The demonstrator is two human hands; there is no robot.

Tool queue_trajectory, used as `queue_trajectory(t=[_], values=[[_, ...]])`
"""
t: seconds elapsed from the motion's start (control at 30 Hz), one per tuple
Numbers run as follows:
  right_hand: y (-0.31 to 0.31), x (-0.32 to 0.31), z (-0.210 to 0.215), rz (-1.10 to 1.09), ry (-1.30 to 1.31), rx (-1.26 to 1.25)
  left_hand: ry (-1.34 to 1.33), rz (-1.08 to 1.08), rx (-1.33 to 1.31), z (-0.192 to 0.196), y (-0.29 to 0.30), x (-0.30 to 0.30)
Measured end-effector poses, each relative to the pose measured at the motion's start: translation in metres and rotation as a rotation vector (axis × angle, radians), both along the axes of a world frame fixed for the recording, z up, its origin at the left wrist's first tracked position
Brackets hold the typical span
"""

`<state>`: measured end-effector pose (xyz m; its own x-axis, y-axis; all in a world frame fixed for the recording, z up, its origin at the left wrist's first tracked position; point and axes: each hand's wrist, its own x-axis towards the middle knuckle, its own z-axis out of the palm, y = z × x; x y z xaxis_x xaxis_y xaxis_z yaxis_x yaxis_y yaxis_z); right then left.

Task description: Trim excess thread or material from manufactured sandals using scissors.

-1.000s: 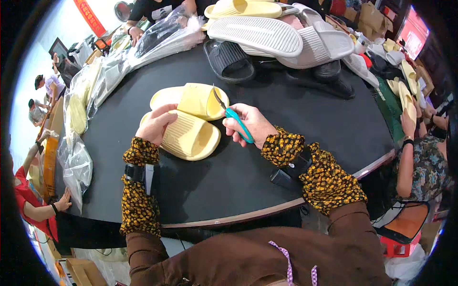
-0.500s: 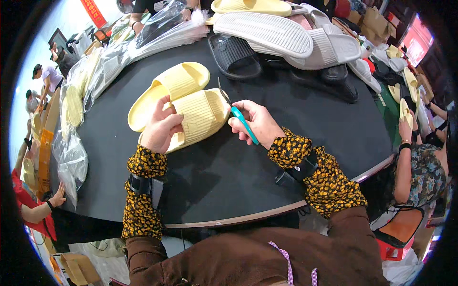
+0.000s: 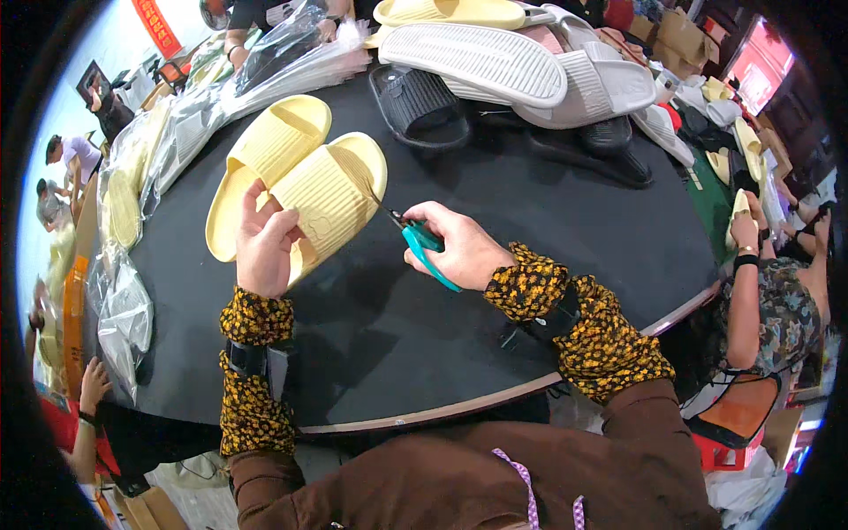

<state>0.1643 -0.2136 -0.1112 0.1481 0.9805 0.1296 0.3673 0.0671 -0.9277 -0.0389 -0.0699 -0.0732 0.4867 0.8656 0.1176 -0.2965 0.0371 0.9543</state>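
The work surface was a black table (image 3: 459,344) with a curved front edge. Along its left side, slippers in clear plastic bags (image 3: 199,128) were laid out; at the far side, a pile was seen, with a white slipper (image 3: 481,66) turned sole up and a black slipper (image 3: 420,106) beside it. At the right, a pale slipper was held by a co-worker (image 3: 768,300) in patterned clothing.

Two yellow slippers were positioned side by side over the left half of the table. The nearer yellow slipper (image 3: 331,199) was grasped by the left hand (image 3: 265,252), thumb pressed near the heel-side edge of its strap. The farther yellow slipper (image 3: 276,141) was overlapped by it. Teal-handled scissors (image 3: 422,256) were gripped in the right hand (image 3: 464,252), blades directed at the strap's toe-side edge. Blade contact with the strap could not be confirmed, the blades being thin and indistinct. Both forearms were covered by black-and-yellow floral sleeves (image 3: 256,415).
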Motion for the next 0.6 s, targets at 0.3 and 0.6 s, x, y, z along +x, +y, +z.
queue_trajectory(t=[0.3,0.6], values=[[-0.006,-0.004,0.019,-0.038,-0.159,-0.045,-0.019,-0.008,0.042,0.004,-0.004,0.000],[-0.005,-0.003,0.020,-0.049,-0.172,-0.026,0.078,-0.063,0.107,0.008,-0.010,0.002]])
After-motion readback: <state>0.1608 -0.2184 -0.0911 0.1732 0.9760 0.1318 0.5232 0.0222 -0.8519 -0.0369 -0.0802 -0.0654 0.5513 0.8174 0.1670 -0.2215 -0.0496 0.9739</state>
